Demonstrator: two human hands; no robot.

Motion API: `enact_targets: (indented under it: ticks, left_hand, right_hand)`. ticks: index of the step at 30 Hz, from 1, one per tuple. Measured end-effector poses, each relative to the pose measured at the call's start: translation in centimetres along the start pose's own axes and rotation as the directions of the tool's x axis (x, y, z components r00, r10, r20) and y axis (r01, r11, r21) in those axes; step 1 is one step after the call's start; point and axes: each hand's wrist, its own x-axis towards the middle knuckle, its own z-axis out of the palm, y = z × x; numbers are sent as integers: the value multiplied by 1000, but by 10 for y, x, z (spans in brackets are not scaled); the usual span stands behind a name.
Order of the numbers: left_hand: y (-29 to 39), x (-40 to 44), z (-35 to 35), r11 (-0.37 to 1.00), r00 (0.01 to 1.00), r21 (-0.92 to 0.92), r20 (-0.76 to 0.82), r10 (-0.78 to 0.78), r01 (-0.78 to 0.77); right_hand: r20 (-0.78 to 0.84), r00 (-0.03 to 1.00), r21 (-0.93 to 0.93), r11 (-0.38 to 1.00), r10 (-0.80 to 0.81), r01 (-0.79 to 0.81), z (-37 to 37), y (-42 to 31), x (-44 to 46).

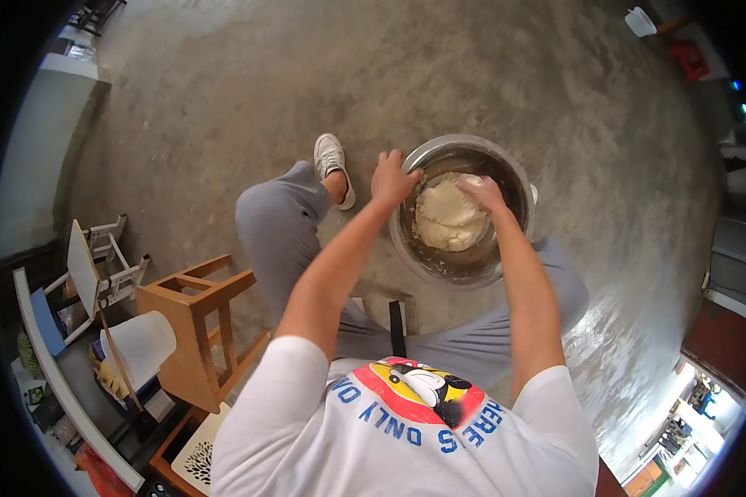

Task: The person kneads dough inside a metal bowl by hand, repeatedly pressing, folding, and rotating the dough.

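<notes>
A wide metal basin [518, 170] sits in front of me between my knees. Inside lies a pale lump of dough [449, 217], rough and floury at its edges, with smears on the basin wall around it. My left hand [395, 178] grips the basin's left rim, thumb over the inner side. My right hand [482, 192] reaches into the basin, its fingers curled over the upper right of the dough, partly hidden by it and dusted white.
A wooden stool [199, 311] lies on its side at the left, beside a white plastic container [143, 341] and a folding step stool [108, 257]. Bare concrete floor [249, 83] stretches ahead. Dark cabinets and household items line the right edge.
</notes>
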Motion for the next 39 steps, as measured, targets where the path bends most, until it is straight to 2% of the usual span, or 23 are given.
enact_targets:
  ticks: [1,2,3,4,7,10,13,15,18,19,21,22,25,27,28,33,34,36,39]
  left_hand:
    - [4,12,-7,998,995,34,87,43,-46]
    - [7,22,-12,993,981,67,174,85,-98]
    - [-6,32,2,985,976,55,152,154,-164]
    - [-4,29,0,993,982,32,156,111,-117]
    - [-8,12,1,999,990,-51,141,19,-11]
    - [-31,-10,7,989,999,-148,45,-17,23]
    - [-40,-35,13,961,995,-261,-17,-101,94]
    - [-44,-42,18,916,983,-373,-44,-176,148]
    - [-53,-50,30,906,949,-388,-185,-255,168]
    - [-49,-55,28,897,943,-391,-167,-288,205]
    - [-37,-66,24,876,929,-396,-128,-348,274]
    - [-36,-67,26,875,930,-410,-139,-340,258]
    - [-37,-71,23,865,926,-434,-150,-346,253]
    - [-35,-71,22,850,919,-434,-112,-379,298]
    - [-38,-71,25,867,922,-417,-144,-359,273]
    - [-30,-74,31,917,896,-327,-297,-331,230]
    - [-29,-74,31,914,901,-346,-293,-320,212]
    - [-29,-76,29,908,912,-383,-288,-294,172]
    - [-30,-78,27,895,928,-391,-207,-311,213]
  right_hand:
    - [66,995,16,997,81,-82,-6,-14,-10]
    - [10,1000,-39,999,7,-7,-3,-20,-21]
    - [-43,996,-101,993,-72,68,2,-22,-34]
    - [-85,986,-167,977,-145,129,7,-22,-51]
    - [-118,967,-396,904,-226,163,24,-27,-95]
    - [-70,941,-300,907,-330,296,31,-14,-106]
    - [19,935,-192,916,-355,352,24,-9,-105]
    - [14,926,-257,893,-378,369,14,-18,-116]
    - [-25,893,-307,853,-449,421,-4,-44,-153]
    - [-49,875,-315,839,-482,445,-6,-48,-159]
    - [-93,791,-338,767,-605,546,0,-36,-156]
    - [-113,743,-354,725,-660,591,2,-29,-155]
    - [-190,655,-477,652,-731,589,14,-20,-150]
    - [-156,695,-502,662,-702,556,23,-16,-140]
    - [-141,714,-517,666,-685,537,24,-15,-134]
    - [-107,565,-712,459,-819,532,63,-29,-128]
    - [-89,533,-754,407,-841,516,69,-32,-119]
    - [-95,507,-744,400,-857,536,74,-34,-99]
    - [-55,500,-730,376,-864,570,72,-41,-74]
